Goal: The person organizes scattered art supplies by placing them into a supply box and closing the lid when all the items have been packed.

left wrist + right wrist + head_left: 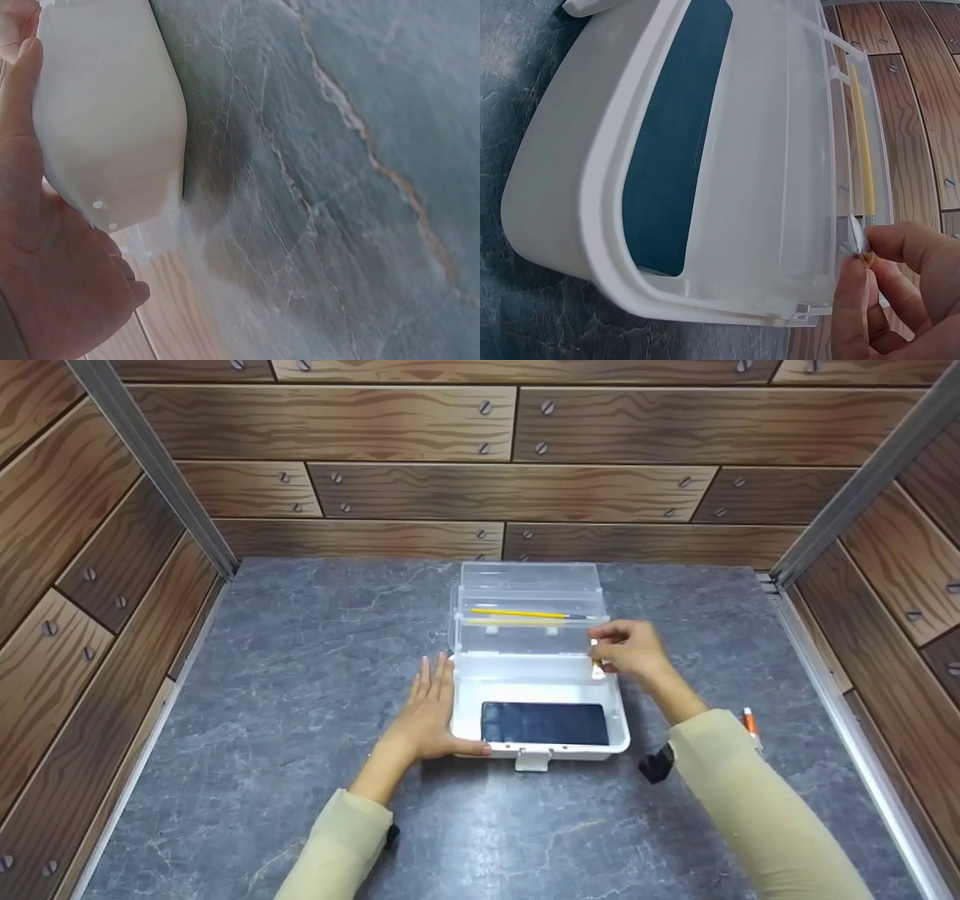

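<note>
An open white plastic case with a clear lid tipped back lies in front of me. A dark, flat, phone-like slab sits in its base. In the lid's compartment lies a yellow paintbrush. My left hand rests against the case's left side, fingers straight and thumb along the front rim. At the lid's right end, my right hand pinches a small paint tube between thumb and fingers. The tube has a flattened silvery end and an orange-brown part; the fingers hide much of it.
A second small orange-and-white tube lies on the marbled tabletop to the right, beside my right sleeve. The case's front latch hangs down. Wood-patterned walls and metal posts enclose the table.
</note>
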`<state>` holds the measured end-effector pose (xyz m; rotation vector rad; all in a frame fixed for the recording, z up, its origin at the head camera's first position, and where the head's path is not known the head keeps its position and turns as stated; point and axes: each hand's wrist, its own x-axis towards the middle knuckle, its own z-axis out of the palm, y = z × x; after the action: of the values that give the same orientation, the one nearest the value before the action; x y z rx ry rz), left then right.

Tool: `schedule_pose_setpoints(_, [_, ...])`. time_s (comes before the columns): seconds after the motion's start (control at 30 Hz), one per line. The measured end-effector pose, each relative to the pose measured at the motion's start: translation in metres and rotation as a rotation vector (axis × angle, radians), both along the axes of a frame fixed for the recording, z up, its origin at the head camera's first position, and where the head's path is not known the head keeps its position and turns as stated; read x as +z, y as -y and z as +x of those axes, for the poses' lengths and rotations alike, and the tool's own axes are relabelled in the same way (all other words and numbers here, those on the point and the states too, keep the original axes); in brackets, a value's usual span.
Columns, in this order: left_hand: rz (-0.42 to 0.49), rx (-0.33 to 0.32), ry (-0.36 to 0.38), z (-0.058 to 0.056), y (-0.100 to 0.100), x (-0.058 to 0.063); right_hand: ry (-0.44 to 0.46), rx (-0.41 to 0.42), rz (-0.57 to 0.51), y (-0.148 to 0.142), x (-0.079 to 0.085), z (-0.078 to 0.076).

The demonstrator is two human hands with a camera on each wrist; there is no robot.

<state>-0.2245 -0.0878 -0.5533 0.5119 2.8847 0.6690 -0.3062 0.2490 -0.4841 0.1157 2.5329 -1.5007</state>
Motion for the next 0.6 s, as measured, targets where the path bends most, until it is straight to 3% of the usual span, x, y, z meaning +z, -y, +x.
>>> schedule_pose_setpoints(0.37, [-0.005, 0.007, 0.013, 0.0, 0.0, 0.0, -0.021, -0.009, 0.027, -0.013, 0.001, 0.005])
schedule_pose_setpoints(0.6, [-0.02, 0.01, 0.024, -0.001, 0.0, -0.001, -0.035, -0.026, -0.027, -0.031, 0.007, 0.013])
